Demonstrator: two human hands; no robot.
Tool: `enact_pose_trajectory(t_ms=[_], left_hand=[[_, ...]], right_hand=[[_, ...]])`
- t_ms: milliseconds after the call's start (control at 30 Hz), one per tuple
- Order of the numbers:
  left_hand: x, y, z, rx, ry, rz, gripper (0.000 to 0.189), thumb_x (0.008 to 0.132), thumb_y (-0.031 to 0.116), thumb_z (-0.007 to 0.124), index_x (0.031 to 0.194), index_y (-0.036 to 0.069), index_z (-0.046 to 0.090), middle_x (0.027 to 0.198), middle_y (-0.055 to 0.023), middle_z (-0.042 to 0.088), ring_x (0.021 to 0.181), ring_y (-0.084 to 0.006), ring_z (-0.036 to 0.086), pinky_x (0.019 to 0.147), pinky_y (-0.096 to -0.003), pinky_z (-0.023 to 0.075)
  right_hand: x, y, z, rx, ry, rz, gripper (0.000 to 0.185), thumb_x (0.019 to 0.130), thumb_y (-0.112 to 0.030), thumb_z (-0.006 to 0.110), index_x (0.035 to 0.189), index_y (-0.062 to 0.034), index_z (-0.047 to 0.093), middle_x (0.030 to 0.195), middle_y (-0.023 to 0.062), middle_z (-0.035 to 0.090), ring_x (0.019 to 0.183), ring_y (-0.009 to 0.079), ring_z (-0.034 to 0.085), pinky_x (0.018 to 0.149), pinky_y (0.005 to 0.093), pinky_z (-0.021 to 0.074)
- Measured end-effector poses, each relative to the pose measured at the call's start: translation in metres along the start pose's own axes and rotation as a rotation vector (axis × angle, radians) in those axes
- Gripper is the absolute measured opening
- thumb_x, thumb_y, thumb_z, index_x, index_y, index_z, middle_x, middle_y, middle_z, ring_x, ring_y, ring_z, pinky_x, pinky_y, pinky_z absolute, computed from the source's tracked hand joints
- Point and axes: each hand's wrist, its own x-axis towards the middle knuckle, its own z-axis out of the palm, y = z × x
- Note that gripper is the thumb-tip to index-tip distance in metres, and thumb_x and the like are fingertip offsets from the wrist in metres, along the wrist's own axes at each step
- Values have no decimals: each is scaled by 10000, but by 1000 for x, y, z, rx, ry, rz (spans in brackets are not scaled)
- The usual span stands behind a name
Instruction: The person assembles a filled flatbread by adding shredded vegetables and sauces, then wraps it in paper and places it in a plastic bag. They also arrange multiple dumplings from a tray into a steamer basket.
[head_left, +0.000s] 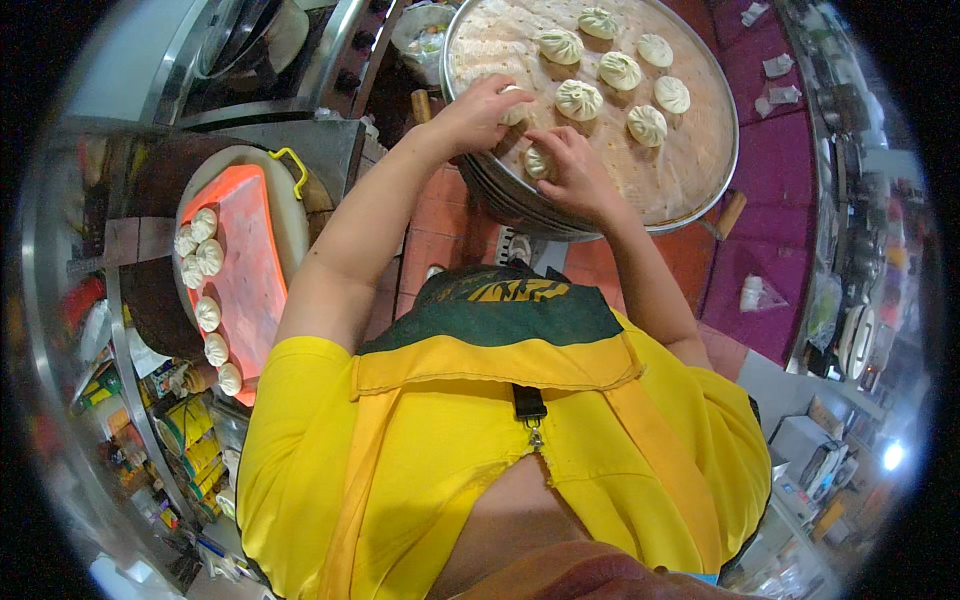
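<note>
A large round steamer tray (645, 180) lined with pale cloth stands at the top, with several pleated buns (578, 100) spread over it. My left hand (484, 112) reaches over its left edge, fingers around a bun (514, 111) that they partly cover. Just to the right, my right hand (574, 169) has its thumb and fingers at a second bun (537, 161) near the tray's lower left rim. Both of these buns are low over or on the cloth; the exact contact is hard to tell. At the left, an orange board (240, 277) carries more buns (208, 313) along its edge.
The orange board lies on a round pale surface (289, 225) with a yellow handle (300, 172). A wooden handle (730, 215) juts from the steamer's right side, another (421, 106) from its left. A lined bin (424, 37) stands top left; a purple surface (772, 172) lies right.
</note>
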Motion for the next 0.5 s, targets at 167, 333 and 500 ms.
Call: enact_pose_trajectory(t_ms=[167, 333, 500], left_hand=[[0, 9, -1, 65, -9, -74, 648, 703, 28, 678, 1309, 187, 513, 1338, -206, 436, 1242, -410, 421, 1044, -437, 377], [-14, 20, -15, 188, 23, -100, 774, 732, 131, 725, 1420, 227, 383, 1437, -238, 329, 1314, -451, 325, 1092, -472, 311], [-70, 26, -62, 184, 188, -62, 798, 674, 186, 790, 1378, 137, 417, 1412, -218, 338, 1318, -429, 324, 1079, -478, 329]], right_hand=[[0, 1, 1, -21, -14, -45, 634, 665, -55, 683, 1270, -109, 503, 1173, 154, 507, 1116, 356, 492, 972, 417, 414], [0, 3, -7, 2, -94, -110, 642, 669, -25, 681, 1278, -118, 499, 1208, 144, 506, 1129, 350, 493, 981, 404, 414], [-1, -1, -15, -154, -160, -98, 774, 623, -3, 769, 1319, -148, 464, 1290, 149, 493, 1170, 340, 498, 1002, 400, 417]])
